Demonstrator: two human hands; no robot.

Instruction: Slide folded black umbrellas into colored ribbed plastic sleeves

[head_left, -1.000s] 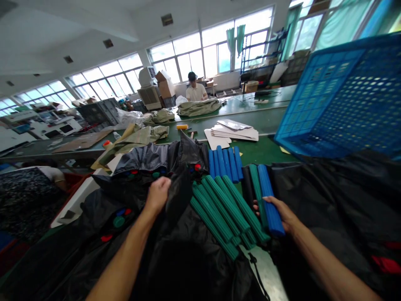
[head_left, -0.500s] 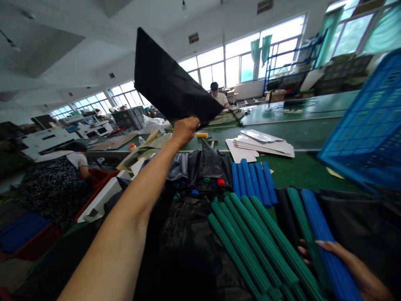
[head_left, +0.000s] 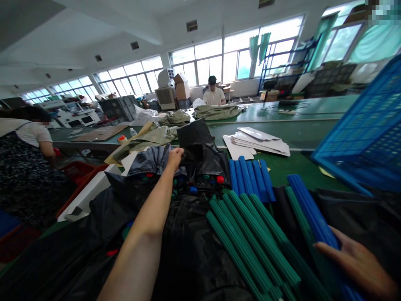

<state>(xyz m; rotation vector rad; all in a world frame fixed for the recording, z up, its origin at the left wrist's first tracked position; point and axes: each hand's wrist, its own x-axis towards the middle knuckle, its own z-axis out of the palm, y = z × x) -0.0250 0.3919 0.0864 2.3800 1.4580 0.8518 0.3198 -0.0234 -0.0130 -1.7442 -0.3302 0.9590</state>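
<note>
My left hand [head_left: 174,158] grips a fold of black nylon fabric [head_left: 194,133], which hangs in a loose peak above the table. Small red, blue and green round parts [head_left: 200,184] show on the fabric just below that hand. My right hand [head_left: 354,263] lies at the lower right, holding a blue ribbed foam rod [head_left: 313,213] that slants up from the palm. Beside it are green ribbed rods [head_left: 250,246] in a slanted row. A neat row of blue ribbed rods [head_left: 250,179] lies further ahead. Much black fabric [head_left: 188,259] spreads beneath my forearm.
A blue plastic crate [head_left: 360,133] tilts in at the right. White sheets [head_left: 257,143] lie on the green workbench [head_left: 300,165]. One co-worker [head_left: 214,94] sits at the far end among olive fabric bundles. Another person [head_left: 31,144] stands at the left.
My left hand has come down from high in the air, and the black fabric has dropped with it onto the table. The blue rod in my right hand now tilts further up.
</note>
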